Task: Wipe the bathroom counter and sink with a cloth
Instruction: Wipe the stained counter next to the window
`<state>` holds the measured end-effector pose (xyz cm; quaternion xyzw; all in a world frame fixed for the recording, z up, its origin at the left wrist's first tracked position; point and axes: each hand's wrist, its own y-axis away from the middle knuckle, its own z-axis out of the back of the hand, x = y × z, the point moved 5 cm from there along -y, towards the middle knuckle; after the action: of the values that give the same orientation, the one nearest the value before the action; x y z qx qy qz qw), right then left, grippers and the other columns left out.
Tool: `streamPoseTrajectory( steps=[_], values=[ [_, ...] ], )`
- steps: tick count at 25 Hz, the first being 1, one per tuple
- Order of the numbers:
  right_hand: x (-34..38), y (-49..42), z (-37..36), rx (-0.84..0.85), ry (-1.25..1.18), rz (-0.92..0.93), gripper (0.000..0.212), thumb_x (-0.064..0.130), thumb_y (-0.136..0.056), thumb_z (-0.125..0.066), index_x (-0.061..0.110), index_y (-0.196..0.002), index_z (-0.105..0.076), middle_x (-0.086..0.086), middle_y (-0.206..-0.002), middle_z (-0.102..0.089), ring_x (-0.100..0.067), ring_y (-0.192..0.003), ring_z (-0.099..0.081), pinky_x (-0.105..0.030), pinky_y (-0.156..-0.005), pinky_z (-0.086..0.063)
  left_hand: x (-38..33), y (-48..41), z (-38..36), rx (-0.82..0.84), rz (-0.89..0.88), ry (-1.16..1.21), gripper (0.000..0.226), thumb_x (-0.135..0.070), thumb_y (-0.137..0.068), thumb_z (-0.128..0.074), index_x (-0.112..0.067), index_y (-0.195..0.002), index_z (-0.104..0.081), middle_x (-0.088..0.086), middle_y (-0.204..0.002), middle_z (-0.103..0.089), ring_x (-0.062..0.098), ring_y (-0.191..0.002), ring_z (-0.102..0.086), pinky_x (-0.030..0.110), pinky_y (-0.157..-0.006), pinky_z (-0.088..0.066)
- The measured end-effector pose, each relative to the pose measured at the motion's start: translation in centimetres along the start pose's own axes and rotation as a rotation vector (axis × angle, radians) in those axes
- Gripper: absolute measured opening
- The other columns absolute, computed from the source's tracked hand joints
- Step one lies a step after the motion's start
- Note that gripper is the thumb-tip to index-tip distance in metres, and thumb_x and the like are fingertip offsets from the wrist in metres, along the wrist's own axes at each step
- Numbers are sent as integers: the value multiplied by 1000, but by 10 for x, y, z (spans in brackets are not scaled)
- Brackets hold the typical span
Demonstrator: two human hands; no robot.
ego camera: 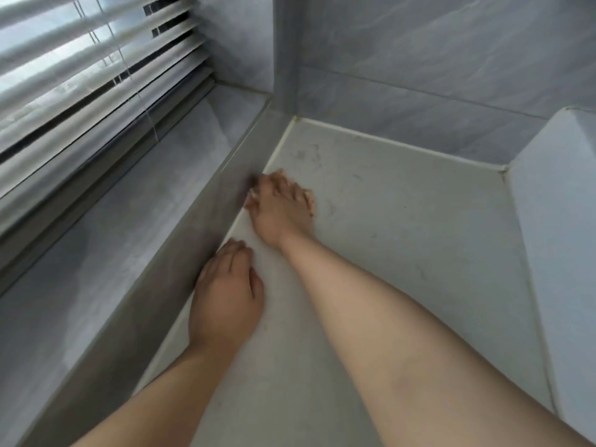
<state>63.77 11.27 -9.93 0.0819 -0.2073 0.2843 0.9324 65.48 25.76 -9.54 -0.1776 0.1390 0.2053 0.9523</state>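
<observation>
Forearms of a person reach across a white bathroom desk toward its far left corner, seen from a head-worn camera. The left grip rests palm down on the desk's left edge, right beside the grey face of the window ledge. Its fingers are loosely bent, tips at the ledge, and nothing shows in its hold. The right grip lies farther in, also palm down on the desk and just beside the ledge face, with its fingers spread and curled downward. Blur hides whether they close on anything, and whether the cloth sits beneath the palm cannot be told. The two grips are near each other but apart. Faint dark smudges mark the desk beyond the right grip, toward the corner. A pale sealant line runs where the desk meets the grey marbled wall tiles at the back. Slatted blinds hang over the window above the ledge at left, with daylight between the slats. A white raised block borders the desk at right.
</observation>
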Motion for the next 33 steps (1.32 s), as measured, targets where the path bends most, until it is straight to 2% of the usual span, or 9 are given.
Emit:
streamPoseTrajectory(
  steps=[4, 10, 14, 18, 20, 24, 27, 30, 33],
  values=[
    [0, -12, -3, 42, -6, 56, 45, 35, -100, -23, 17, -141, -31, -11, -156, -19, -28, -144, -15, -41, -118, -4, -1, 2, 2, -15, 48, 22, 36, -19, -80, -33, 0, -91, -61, 19, -105, -65, 33, -98, -63, 40, -88, -48],
    [0, -23, 17, 4, -26, -22, 46, 29, -101, -23, 12, -144, -26, -14, -156, -17, -26, -144, -11, -37, -116, -1, 3, 1, 0, -39, 65, 42, 33, -19, -76, -31, -3, -87, -57, 16, -95, -64, 33, -87, -62, 36, -81, -46],
    [7, 20, 11, 77, 56, 160, 45, 33, -100, -29, 19, -143, -30, -7, -157, -18, -29, -142, -17, -37, -115, -4, 3, 3, 8, -109, 87, 101, 31, -17, -74, -28, -4, -85, -55, 16, -83, -57, 34, -77, -58, 31, -69, -39],
    [-6, 45, 17, 137, 181, 418, 41, 33, -98, -39, 23, -138, -40, -1, -154, -27, -21, -141, -23, -31, -111, -8, 5, 3, 9, -104, 75, 136, 35, -16, -76, -31, -1, -92, -59, 18, -89, -58, 36, -84, -58, 29, -75, -34],
    [-38, 55, 25, 56, 211, 324, 39, 38, -97, -38, 28, -135, -43, 6, -151, -33, -15, -141, -23, -32, -109, -12, 2, 1, 4, -20, -25, 47, 43, -26, -77, -34, -2, -99, -63, 16, -101, -63, 34, -95, -59, 31, -86, -36],
    [-146, 94, 65, -178, 259, -120, 29, 39, -94, -39, 29, -118, -52, 9, -140, -44, -13, -137, -27, -39, -106, -22, -2, 1, -6, 133, -132, -123, 60, -45, -80, -31, -7, -117, -61, 11, -125, -59, 29, -119, -52, 41, -100, -38],
    [-211, 144, 95, -279, 239, -484, 35, 36, -96, -35, 23, -125, -50, 2, -147, -38, -20, -140, -23, -45, -111, -17, -2, 11, -6, 217, -133, -179, 75, -54, -79, -16, -13, -135, -46, 6, -144, -42, 22, -135, -33, 38, -112, -18],
    [-221, 176, 98, -266, 208, -713, 42, 35, -97, -30, 20, -134, -42, -1, -153, -29, -25, -142, -14, -49, -114, -10, 3, 37, 3, 233, -124, -190, 78, -58, -79, -9, -20, -141, -36, 0, -150, -31, 18, -140, -22, 29, -111, 0],
    [-177, 173, 76, -210, 205, -710, 41, 35, -95, -32, 25, -134, -42, -2, -152, -27, -27, -142, -13, -53, -112, -13, 13, 66, 17, 186, -51, -178, 70, -54, -82, -18, -16, -134, -48, 6, -143, -43, 24, -135, -35, 30, -109, -7]
  ],
)
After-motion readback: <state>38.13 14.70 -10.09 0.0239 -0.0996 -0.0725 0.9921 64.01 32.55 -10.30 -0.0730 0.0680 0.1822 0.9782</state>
